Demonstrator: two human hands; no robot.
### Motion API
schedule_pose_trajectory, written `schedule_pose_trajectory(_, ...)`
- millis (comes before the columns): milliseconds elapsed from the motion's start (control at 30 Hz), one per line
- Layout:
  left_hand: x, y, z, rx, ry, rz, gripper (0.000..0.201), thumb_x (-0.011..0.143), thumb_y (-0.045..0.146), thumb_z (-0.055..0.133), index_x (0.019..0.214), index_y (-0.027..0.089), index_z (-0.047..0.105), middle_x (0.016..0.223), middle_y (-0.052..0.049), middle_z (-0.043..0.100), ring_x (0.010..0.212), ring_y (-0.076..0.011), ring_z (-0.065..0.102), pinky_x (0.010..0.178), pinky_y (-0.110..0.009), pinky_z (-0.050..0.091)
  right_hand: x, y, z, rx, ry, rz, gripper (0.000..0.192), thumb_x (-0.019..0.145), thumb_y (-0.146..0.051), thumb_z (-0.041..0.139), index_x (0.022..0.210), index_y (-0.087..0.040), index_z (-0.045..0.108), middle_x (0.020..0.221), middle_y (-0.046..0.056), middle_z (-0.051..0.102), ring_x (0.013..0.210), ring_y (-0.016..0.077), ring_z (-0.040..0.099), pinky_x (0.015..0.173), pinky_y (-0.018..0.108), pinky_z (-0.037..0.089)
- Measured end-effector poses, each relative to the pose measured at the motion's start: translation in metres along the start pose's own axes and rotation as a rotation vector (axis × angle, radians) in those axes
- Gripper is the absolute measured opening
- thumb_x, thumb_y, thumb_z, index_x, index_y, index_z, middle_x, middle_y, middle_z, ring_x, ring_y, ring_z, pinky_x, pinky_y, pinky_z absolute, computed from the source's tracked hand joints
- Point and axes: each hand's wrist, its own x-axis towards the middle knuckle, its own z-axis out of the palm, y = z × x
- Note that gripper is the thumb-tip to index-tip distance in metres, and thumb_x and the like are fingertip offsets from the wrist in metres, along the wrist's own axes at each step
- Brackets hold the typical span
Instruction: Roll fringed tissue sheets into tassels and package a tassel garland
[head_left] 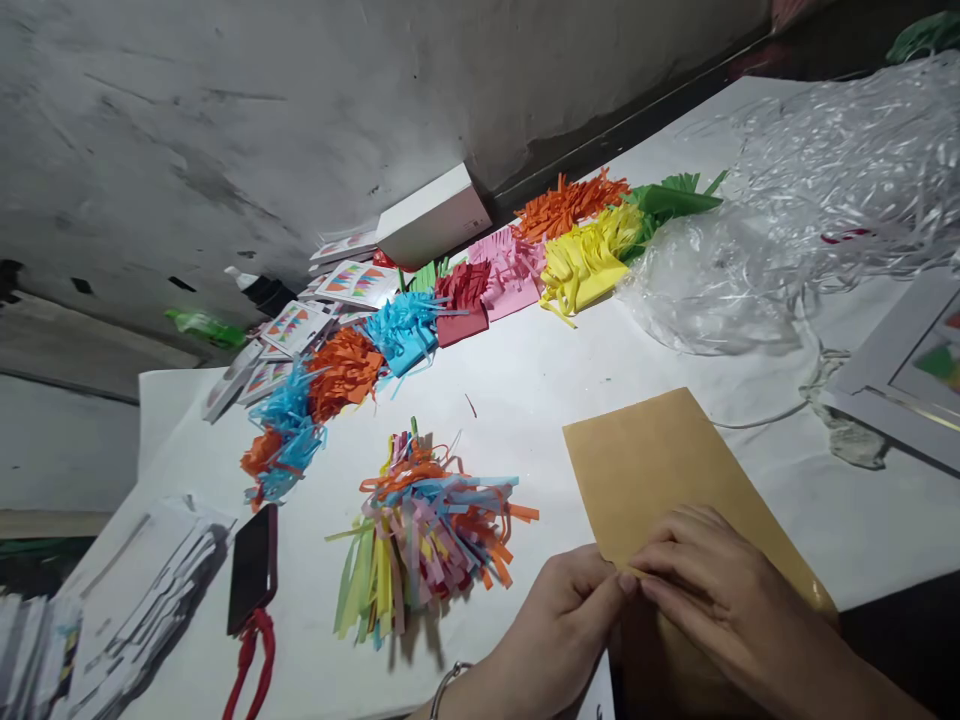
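We judged the brown kraft-paper sheet light and fairly stiff, smooth enough to slide and easily creased, so we thought its edges the best place to take hold, with a gentle, flat pinch. It lay on the white-covered worktop, to the right of the multicoloured paper tassel bunch. The left hand and the right hand, also right of that bunch, both pinched a thin tan paper edge; we could not tell whether it belonged to the sheet. The sheet looked plain and straight-edged, with a shiny patch near one corner
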Motion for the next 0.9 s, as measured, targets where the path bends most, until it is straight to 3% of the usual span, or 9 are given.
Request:
schedule_pose_trajectory(133,-0.001,-0.01,-0.003,-0.01,0.09,-0.149,0.058,0.078,0.072,0.068,0.061,0.018,0.055,0.053,0.006,0.041,0.054,-0.0106,0.033,0.053,-0.024,0.026,0.003,-0.002,0.002,-0.045,0.133,-0.101,0.017,0.102,-0.011,0.051,0.095,-0.021,0.063,0.082,0.001,0.06,0.078,0.0175,0.055,0.068,0.031,0.044)
schedule_pose_trajectory(233,0.0,-0.014,-0.004,-0.016,0.115,-0.229,0.059,0.078,0.074,0.064,0.058,0.02,0.05,0.047,0.008,0.035,0.048,-0.0091,0.025,0.048,-0.026,0.016,0.001,0.0,0.005,-0.045,0.171,-0.118,0.016,0.101,-0.01,0.054,0.094,-0.02,0.063,0.081,0.001,0.06,0.078,0.017,0.054,0.069,0.031,0.044)
schedule_pose_trajectory(567,0.001,-0.012,-0.002,0.001,0.125,-0.227,0.056,0.084,0.066,0.06,0.052,0.021,0.046,0.044,0.007,0.037,0.044,-0.0081,0.027,0.046,-0.027,0.016,-0.001,0.002,0.007,-0.02,0.241,-0.156,0.02,0.094,0.0,0.058,0.091,-0.018,0.065,0.077,0.001,0.058,0.074,0.0157,0.052,0.069,0.031,0.044)
schedule_pose_trajectory(800,0.001,-0.013,-0.002,0.004,0.169,-0.25,0.056,0.082,0.068,0.062,0.054,0.021,0.047,0.042,0.009,0.034,0.042,-0.0073,0.023,0.044,-0.027,0.014,0.0,-0.003,0.005,-0.138,0.275,-0.3,0.027,0.091,0.005,0.051,0.091,-0.015,0.07,0.074,0.004,0.059,0.069,0.0161,0.053,0.068,0.033,0.045)
schedule_pose_trajectory(900,-0.001,-0.014,-0.003,-0.034,0.208,-0.259,0.058,0.078,0.071,0.065,0.053,0.022,0.046,0.042,0.01,0.033,0.042,-0.0071,0.023,0.044,-0.026,0.015,-0.009,-0.003,-0.003,-0.004,0.213,-0.276,0.022,0.094,-0.003,0.056,0.088,-0.02,0.069,0.071,0.001,0.059,0.064,0.0152,0.057,0.061,0.028,0.048)
